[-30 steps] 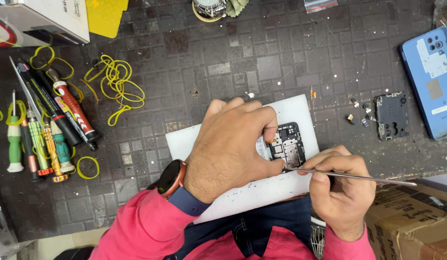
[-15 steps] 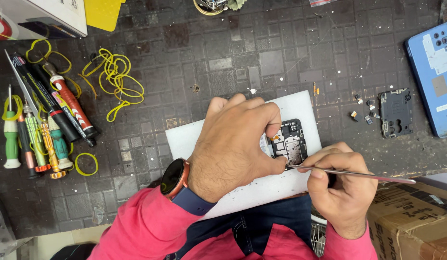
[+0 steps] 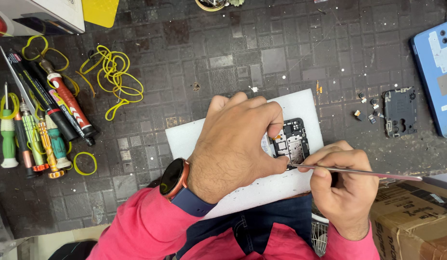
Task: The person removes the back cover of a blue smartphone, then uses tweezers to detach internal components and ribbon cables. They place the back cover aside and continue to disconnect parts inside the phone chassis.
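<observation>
Dark tiled workbench [image 3: 242, 43]. Left hand [image 3: 238, 144] arched, pinning black opened phone [image 3: 292, 139]; right hand [image 3: 344, 185] pinching thin metal probe [image 3: 358, 172]. Poses unchanged.

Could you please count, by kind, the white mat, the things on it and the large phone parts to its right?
Opened phone, under the left hand: 1
Thin metal tool, in the right hand: 1
White mat: 1
Black frame piece: 1
Blue back cover: 1
Total: 5

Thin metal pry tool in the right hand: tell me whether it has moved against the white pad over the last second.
No. The thin metal pry tool keeps its tip at the same lower edge of the white pad.
</observation>
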